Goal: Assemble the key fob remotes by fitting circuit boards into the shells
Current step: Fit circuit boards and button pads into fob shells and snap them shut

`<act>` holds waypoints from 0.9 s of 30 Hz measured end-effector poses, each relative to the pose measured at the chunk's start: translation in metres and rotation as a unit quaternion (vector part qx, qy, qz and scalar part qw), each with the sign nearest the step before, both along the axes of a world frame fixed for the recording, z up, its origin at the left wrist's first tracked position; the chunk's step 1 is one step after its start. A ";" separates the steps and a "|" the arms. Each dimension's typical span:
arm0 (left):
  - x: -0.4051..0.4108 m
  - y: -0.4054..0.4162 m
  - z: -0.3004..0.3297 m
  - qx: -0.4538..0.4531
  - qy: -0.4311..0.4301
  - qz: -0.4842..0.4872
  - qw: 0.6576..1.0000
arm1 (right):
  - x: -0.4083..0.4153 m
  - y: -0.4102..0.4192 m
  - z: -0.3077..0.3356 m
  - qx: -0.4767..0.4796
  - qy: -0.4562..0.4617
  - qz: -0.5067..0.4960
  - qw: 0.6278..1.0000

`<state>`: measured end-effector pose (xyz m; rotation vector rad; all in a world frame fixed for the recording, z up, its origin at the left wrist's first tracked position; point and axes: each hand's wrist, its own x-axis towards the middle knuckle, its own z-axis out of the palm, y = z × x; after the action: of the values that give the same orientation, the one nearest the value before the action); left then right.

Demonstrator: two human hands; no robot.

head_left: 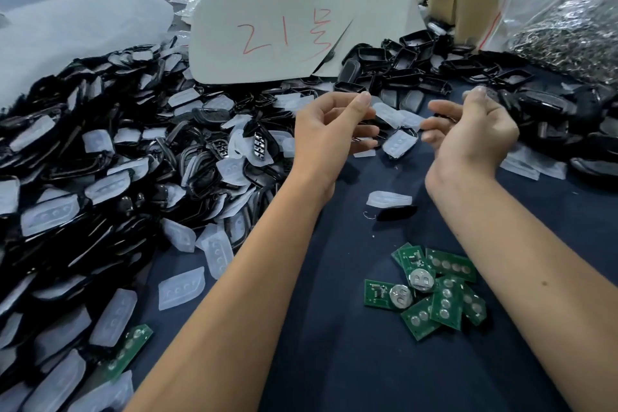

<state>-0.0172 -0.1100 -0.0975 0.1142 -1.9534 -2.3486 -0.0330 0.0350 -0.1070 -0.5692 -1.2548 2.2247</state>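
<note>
Here, left hand (329, 130) and right hand (475, 134) raised over the bench (334, 361), fingers loosely curled, nothing plainly held. Boards (438, 291) heaped below the right forearm; shells (100, 150) piled left.

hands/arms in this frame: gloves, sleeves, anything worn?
Nothing worn that shows. The left hand and right hand are bare, no gloves, rings or finger cots visible. Both forearms are bare up to the frame edge, with no sleeve, watch or wrist strap in view. The only marking is a small dark spot on the right forearm.
</note>
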 end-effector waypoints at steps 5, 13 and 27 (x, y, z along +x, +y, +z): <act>-0.001 -0.012 0.013 -0.013 0.011 0.014 1.000 | 0.004 -0.004 0.002 0.113 0.011 0.032 0.993; -0.007 -0.070 0.041 -0.167 0.050 0.083 0.981 | 0.000 -0.032 0.028 0.466 0.036 0.314 0.826; -0.013 -0.077 0.023 -0.353 0.046 0.085 0.931 | 0.053 -0.015 0.086 0.723 -0.270 0.557 0.307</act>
<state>-0.0305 -0.1866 -0.0746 0.1103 -2.4743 -1.4011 0.0199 0.0196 -0.0206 0.6576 -3.8022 0.0214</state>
